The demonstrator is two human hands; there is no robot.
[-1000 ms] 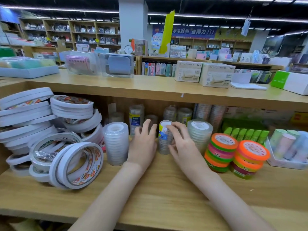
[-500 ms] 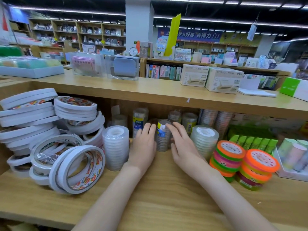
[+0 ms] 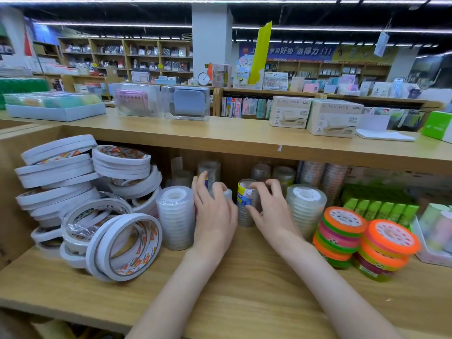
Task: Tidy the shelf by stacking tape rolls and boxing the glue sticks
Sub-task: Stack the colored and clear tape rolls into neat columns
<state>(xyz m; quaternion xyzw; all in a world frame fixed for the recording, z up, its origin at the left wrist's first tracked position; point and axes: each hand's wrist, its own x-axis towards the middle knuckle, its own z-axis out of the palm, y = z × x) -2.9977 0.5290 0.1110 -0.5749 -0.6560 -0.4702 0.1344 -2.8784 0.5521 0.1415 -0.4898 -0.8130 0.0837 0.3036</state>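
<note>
On the wooden shelf [image 3: 244,294], my right hand [image 3: 274,214] curls its fingers over the top of a wrapped stack of clear tape with a blue and yellow label [image 3: 244,204], thumb on its front. My left hand [image 3: 215,216] is just left of it and grips a smaller clear tape pack [image 3: 223,192], mostly hidden by the fingers. A taller clear tape stack [image 3: 175,216] stands left of my left hand, and another [image 3: 305,209] stands right of my right hand. Green glue sticks [image 3: 379,211] lie in a row at the back right.
A leaning heap of white double-sided tape rolls [image 3: 73,192] fills the left end. Two stacks of orange and green tape [image 3: 342,231] [image 3: 389,245] stand at the right, beside a white tray [image 3: 430,258] of pastel items. More clear rolls [image 3: 310,174] line the back. The upper shelf [image 3: 244,140] overhangs.
My right hand's fingers have curled over the labelled tape stack. My left hand, flat beside it before, has reached further back and closed round a small clear pack.
</note>
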